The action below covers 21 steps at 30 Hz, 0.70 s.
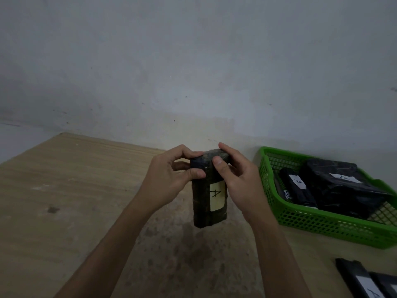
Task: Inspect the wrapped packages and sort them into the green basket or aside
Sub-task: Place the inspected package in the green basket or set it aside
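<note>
Pinching top end of wrapped pkg (206,204) w/ left grip (169,177) & right grip (236,181), holding it upright over bench (75,190), forearms converging.

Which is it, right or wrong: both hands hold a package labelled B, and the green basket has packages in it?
Wrong: the head view shows the label reads A. The left hand and right hand do hold the package, and the green basket has packages.

A light wooden tabletop (75,190) bears dark blotchy stains (189,250). Behind it rises a pale grey, speckled plaster wall (193,61).
</note>
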{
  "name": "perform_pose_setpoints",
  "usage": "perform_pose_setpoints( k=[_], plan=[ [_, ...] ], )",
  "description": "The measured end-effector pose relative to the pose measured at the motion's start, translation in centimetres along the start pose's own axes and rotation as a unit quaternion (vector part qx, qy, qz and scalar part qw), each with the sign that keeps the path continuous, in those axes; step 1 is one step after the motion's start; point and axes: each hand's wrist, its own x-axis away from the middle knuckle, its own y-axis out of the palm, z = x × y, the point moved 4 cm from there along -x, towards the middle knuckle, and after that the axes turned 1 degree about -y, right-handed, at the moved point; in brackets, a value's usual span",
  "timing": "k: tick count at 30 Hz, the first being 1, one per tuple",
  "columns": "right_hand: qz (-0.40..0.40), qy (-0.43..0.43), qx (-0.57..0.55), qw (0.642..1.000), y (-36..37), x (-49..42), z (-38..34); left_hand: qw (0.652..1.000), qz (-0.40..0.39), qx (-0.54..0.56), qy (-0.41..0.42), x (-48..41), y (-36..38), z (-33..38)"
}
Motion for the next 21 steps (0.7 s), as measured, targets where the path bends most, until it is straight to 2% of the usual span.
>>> perform_pose_setpoints(
  k=[3,7,9,11,15,18,21],
  plan=[
    [-0.026,0.01,0.094,0.995,-0.2,0.3,0.0,0.998,0.026,0.034,-0.046,0.0,0.6,-0.6],
    [-0.087,0.01,0.238,0.967,-0.4,1.0,-0.4,0.986,0.087,0.085,-0.117,0.1,1.0,-0.8],
    [-0.068,0.002,0.262,0.963,-0.6,1.5,-0.7,0.982,0.086,0.086,-0.142,0.3,1.4,-0.7],
    [-0.027,-0.001,0.266,0.964,-1.0,2.0,-0.9,0.976,0.057,0.092,-0.191,0.7,2.0,-0.6],
    [0.02,0.005,0.285,0.958,-2.0,3.1,-0.6,0.947,-0.065,0.054,-0.31,2.3,4.5,-0.5],
    [-0.014,0.008,0.311,0.95,-3.3,4.6,-0.6,0.939,-0.089,0.066,-0.325,3.6,6.5,-0.9],
    [-0.056,0.024,0.266,0.962,-5.6,6.6,-0.7,0.932,-0.091,0.083,-0.341,4.3,8.4,-1.3]
  ],
)
